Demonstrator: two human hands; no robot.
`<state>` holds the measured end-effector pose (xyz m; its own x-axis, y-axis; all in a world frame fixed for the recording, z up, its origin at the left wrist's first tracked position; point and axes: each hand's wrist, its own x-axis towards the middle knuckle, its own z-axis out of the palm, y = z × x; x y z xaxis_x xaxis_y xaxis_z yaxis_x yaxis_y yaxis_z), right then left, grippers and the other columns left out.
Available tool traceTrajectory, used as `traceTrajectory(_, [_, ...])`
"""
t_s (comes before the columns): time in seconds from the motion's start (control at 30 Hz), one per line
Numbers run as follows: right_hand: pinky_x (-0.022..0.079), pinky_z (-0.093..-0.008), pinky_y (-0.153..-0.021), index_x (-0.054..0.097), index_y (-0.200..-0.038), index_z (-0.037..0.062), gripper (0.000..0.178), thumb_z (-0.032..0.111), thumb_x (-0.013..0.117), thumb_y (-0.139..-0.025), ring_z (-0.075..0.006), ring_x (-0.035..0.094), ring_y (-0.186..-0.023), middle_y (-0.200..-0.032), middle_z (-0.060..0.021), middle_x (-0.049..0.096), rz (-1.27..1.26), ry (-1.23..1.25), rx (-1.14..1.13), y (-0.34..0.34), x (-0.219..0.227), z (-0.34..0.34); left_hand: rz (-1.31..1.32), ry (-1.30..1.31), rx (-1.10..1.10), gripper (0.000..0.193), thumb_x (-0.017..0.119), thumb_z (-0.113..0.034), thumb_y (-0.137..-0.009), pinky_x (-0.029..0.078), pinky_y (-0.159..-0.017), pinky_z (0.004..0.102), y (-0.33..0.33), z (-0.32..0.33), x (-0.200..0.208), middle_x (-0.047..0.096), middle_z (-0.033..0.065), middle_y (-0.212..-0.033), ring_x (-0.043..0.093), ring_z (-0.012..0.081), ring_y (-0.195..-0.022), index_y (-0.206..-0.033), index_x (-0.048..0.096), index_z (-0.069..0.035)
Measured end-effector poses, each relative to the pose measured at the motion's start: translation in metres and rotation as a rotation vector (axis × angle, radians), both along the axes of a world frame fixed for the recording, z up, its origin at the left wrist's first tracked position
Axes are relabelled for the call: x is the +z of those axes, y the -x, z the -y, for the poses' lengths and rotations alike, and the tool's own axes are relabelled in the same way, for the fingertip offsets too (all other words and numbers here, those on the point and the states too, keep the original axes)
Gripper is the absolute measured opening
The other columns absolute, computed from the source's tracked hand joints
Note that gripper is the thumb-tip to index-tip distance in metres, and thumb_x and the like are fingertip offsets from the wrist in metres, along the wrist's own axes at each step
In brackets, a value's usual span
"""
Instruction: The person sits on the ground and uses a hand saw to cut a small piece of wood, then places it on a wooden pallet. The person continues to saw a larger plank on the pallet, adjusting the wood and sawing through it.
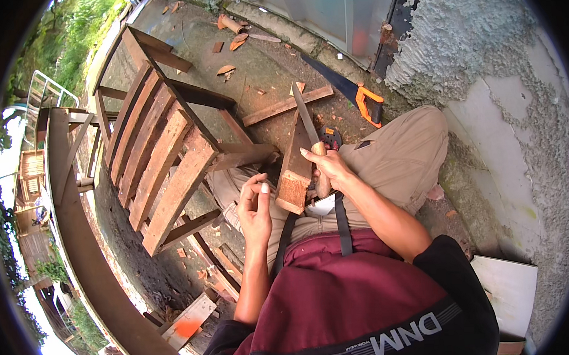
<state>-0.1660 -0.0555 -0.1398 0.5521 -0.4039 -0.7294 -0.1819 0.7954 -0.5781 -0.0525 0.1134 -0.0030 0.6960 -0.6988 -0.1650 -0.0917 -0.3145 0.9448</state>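
Observation:
My right hand (330, 169) is closed round the wooden handle of a knife (304, 112), whose long blade points away from me. Beneath the blade, a thick wooden post (294, 153) lies between my legs with its rough, pale-brown end facing me. To the left of that end, my left hand (255, 210) is raised, apart from the wood. Its fingers are curled in toward the thumb, and whatever they may hold is hidden. A small dark round object (330, 136) with an orange mark lies just past my right hand.
A slatted wooden chair (162, 129) stands tilted on the left. A handsaw (337, 83) with an orange-and-black handle lies beside a wooden strip (288, 105). Wood chips and dry leaves (226, 69) litter the ground. A rough wall (469, 36) rises on the right; a long plank (87, 249) curves along the left.

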Motion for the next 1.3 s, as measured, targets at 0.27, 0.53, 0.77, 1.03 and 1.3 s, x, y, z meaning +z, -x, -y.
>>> traceTrajectory(0.27, [0.042, -0.0231, -0.051, 0.06, -0.09, 0.0136, 0.03, 0.036, 0.079, -0.091, -0.0048, 0.049, -0.06, -0.076, 0.0063, 0.053, 0.119, 0.069, 0.069, 0.005, 0.0, 0.0, -0.888, -0.086, 0.222, 0.071, 0.053, -0.059, -0.101, 0.044, -0.107, 0.0446, -0.012, 0.023, -0.066, 0.054, 0.0188, -0.143, 0.055, 0.0277, -0.129, -0.14, 0.051, 0.0])
traceTrajectory(0.53, [0.04, -0.0226, -0.05, 0.066, -0.094, 0.0047, 0.029, 0.031, 0.08, -0.092, -0.0054, 0.053, -0.06, -0.076, 0.0028, 0.061, 0.422, 0.289, 0.133, 0.011, 0.028, 0.005, -0.864, -0.05, 0.04, 0.047, 0.062, -0.043, -0.101, 0.058, -0.076, 0.0328, 0.01, 0.061, -0.017, 0.072, 0.0102, -0.098, 0.071, 0.0182, -0.084, -0.122, 0.059, -0.001])
traceTrajectory(0.77, [0.043, -0.0224, -0.053, 0.065, -0.102, 0.001, 0.039, 0.039, 0.073, -0.097, -0.0045, 0.053, -0.06, -0.078, 0.0006, 0.063, 0.245, 0.826, 0.149, 0.01, 0.051, 0.008, -0.508, 0.086, -0.032, 0.046, 0.07, -0.031, -0.096, 0.054, -0.082, 0.0289, 0.01, 0.054, -0.002, 0.07, 0.0098, -0.108, 0.066, 0.0132, -0.093, -0.127, 0.06, 0.002])
traceTrajectory(1.03, [0.042, -0.0219, -0.052, 0.059, -0.112, -0.0031, 0.039, 0.035, 0.06, -0.105, -0.0054, 0.049, -0.057, -0.073, -0.0019, 0.058, 0.307, 0.893, -0.117, 0.008, 0.154, 0.0, 0.083, 0.354, 0.123, 0.044, 0.076, -0.01, -0.09, 0.052, -0.089, 0.0299, -0.021, 0.036, 0.075, 0.071, 0.0086, -0.11, 0.065, 0.0139, -0.099, -0.128, 0.06, 0.003])
traceTrajectory(1.3, [0.053, -0.0459, -0.065, 0.059, -0.12, -0.001, 0.037, 0.028, 0.067, -0.099, -0.0389, 0.071, -0.072, -0.076, -0.0209, 0.068, 0.361, 1.227, 0.107, -0.036, 0.205, -0.083, 0.63, 0.719, 0.65, 0.073, 0.071, 0.004, -0.08, 0.049, -0.09, 0.0296, -0.117, -0.001, 0.144, 0.054, 0.0113, -0.121, 0.057, 0.0172, -0.101, -0.143, 0.035, 0.001])
